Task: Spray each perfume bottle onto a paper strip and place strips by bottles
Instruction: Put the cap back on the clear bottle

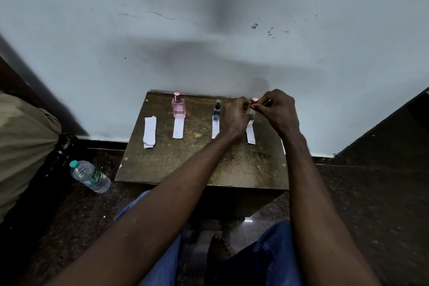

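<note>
Head view: our left hand [234, 118] curls round the third perfume bottle [251, 112] at the table's [185, 169] back right, and our right hand [276, 111] pinches it just under its pink cap [255, 100]. We should hold it upright, clear of its paper strip [250, 133].

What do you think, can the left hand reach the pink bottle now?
Probably yes: only the small dark bottle stands between the left hand and the pink bottle, easy to pass in front; but that hand seems to grip the rose-capped bottle.
</note>
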